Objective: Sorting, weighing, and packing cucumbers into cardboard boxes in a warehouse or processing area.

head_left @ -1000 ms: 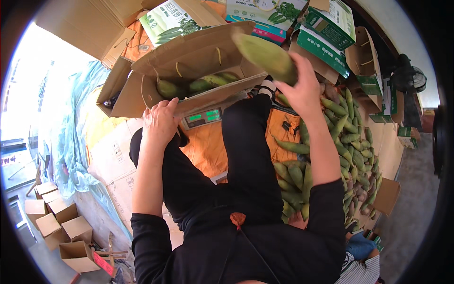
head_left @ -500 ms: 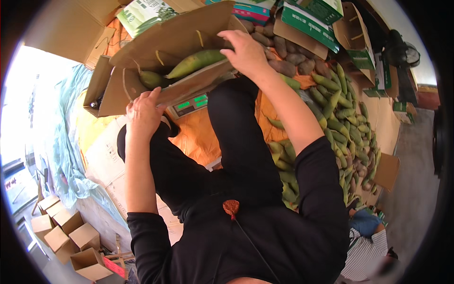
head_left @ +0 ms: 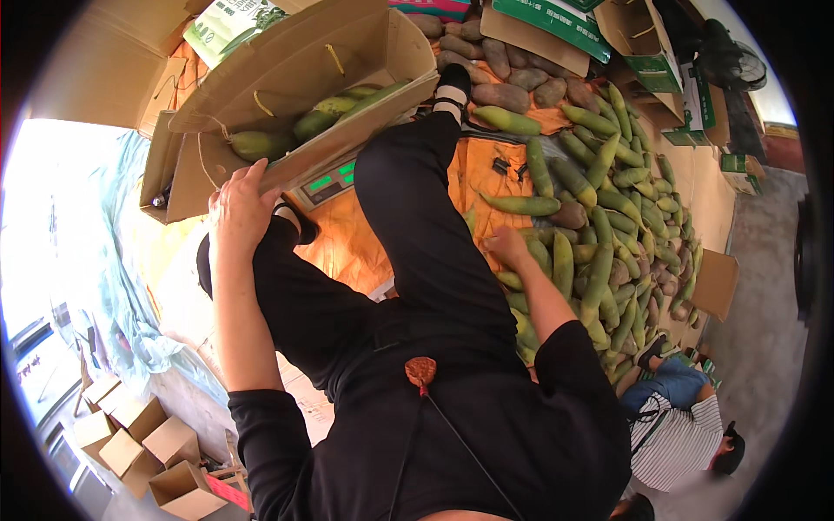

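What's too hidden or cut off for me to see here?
In the head view:
Most of the scale: covered by the open box.
Undersides of the green vegetables inside: behind the box's front wall.
Whatever the right hand may hold: hidden by the hand itself.
White-and-green box: cut off by the top edge.

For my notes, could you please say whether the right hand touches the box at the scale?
Apart: the head view shows a leg lying between right hand and box.

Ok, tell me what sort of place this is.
Probably a produce packing area: a big floor pile of long green produce, a scale with a lit display by an open carton holding more, and other cartons at lower left.
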Demonstrator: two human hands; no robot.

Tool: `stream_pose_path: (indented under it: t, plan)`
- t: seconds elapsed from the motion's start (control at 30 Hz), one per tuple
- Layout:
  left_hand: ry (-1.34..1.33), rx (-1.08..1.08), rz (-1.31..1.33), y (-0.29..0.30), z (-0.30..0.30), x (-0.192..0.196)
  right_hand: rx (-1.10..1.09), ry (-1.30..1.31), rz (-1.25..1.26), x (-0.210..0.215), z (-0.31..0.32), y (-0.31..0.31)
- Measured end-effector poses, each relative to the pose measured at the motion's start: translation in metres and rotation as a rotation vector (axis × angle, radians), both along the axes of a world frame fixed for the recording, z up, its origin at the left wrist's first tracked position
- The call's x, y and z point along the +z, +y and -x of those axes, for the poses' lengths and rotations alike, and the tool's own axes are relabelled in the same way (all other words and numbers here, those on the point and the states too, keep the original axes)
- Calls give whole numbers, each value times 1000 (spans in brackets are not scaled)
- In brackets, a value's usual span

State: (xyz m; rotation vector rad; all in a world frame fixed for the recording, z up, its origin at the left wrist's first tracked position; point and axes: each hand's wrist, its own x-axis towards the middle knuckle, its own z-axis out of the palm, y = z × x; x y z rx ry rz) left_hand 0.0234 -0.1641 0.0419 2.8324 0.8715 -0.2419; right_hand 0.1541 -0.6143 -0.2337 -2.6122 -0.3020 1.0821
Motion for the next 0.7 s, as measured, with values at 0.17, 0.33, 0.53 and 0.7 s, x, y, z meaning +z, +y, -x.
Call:
stream_pose_path:
  t: [0.17, 0.33, 0.53, 0.7]
  plan:
    - [1, 12, -29, 1, 5, -3, 97, -95, 8, -1, 42, 13]
    - [-6, 30, -50, 3, 4, -4, 64, 0, 139, -4, 38, 19]
    - [16, 54, -15, 1, 4, 0, 292, 18, 348, 13, 31, 19]
    - [23, 61, -4, 1, 7, 2, 526, -93, 253, 35, 26, 6]
